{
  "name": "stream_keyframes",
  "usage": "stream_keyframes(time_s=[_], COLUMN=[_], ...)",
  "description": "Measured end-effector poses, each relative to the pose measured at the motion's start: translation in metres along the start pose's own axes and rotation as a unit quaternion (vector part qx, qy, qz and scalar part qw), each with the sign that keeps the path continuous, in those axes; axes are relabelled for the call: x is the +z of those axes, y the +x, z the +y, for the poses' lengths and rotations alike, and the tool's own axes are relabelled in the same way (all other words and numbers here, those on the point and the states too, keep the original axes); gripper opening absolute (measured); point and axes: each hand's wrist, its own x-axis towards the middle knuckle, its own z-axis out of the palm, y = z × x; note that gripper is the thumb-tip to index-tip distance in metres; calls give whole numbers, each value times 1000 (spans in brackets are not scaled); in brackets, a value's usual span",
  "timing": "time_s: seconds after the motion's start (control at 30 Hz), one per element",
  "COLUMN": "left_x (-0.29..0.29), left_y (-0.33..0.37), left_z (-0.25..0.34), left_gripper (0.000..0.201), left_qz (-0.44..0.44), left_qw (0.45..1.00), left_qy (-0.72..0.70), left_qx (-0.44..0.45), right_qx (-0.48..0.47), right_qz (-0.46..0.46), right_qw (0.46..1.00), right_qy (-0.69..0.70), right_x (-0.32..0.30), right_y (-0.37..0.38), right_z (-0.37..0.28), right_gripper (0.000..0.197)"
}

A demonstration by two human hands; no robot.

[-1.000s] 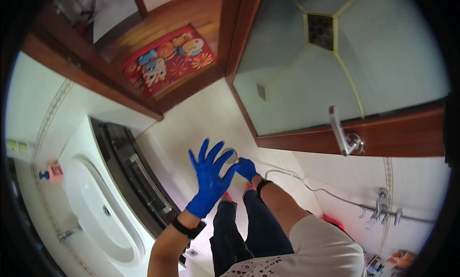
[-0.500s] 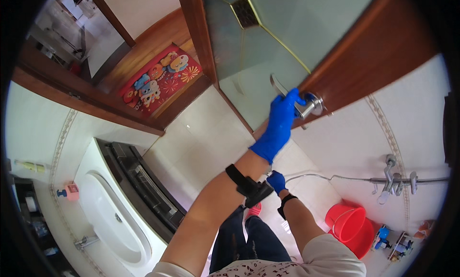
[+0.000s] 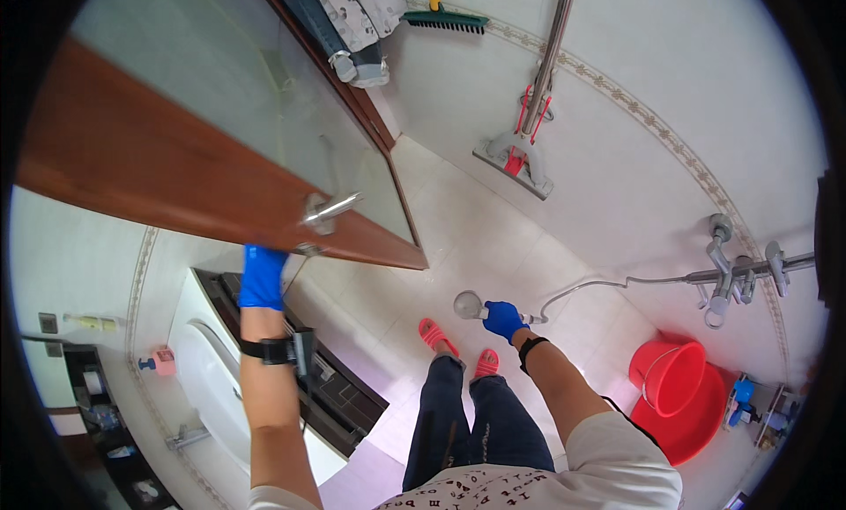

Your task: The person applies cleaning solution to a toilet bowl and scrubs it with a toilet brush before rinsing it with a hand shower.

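My left hand (image 3: 263,276), in a blue glove, reaches to the edge of the wooden door (image 3: 176,162) with its frosted glass panel. Its fingers are hidden behind the door, so their grip does not show. Close by on the same door is a silver lever handle (image 3: 337,210), which I do not see the hand touching. My right hand (image 3: 504,320), also blue-gloved, is closed round the handle of a shower head (image 3: 468,305) held low over the tiled floor. A metal hose (image 3: 599,284) runs from it toward the wall tap (image 3: 727,276).
On the left are a white washbasin (image 3: 207,382) and a dark cabinet (image 3: 339,391). A red bucket (image 3: 667,378) sits in a red basin (image 3: 696,435) at right. A flat mop (image 3: 520,157) leans at the far wall, near a green brush (image 3: 445,21) and hanging clothes (image 3: 352,25).
The door has swung from right to left, covering the doorway and red mat. My left hand has left the lever handle for the door's edge. The shower head has come into view.
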Motion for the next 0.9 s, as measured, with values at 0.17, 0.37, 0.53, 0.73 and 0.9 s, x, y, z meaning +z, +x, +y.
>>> stream_keyframes(time_s=[0.17,0.37,0.53,0.73,0.9], left_x=[-96,-216,-294,-391,-441], left_y=[16,11,34,48,48], left_z=[14,-3,-45,-89,-117], left_gripper=[30,30,30,30,30], left_qz=[189,283,308,323,336], left_qw=[973,952,942,931,922], left_qy=[-89,-12,32,82,109], left_qx=[-95,-116,-129,-146,-158], right_qx=[-188,-331,-341,-378,-381], right_qz=[-64,-80,-105,-120,-149], right_qw=[978,936,922,903,888], right_qy=[-71,-84,-148,-166,-212], right_x=[34,107,155,188,192], right_y=[15,38,98,188,246], right_z=[-28,-118,-194,-284,-320], right_gripper=[20,12,11,11,11])
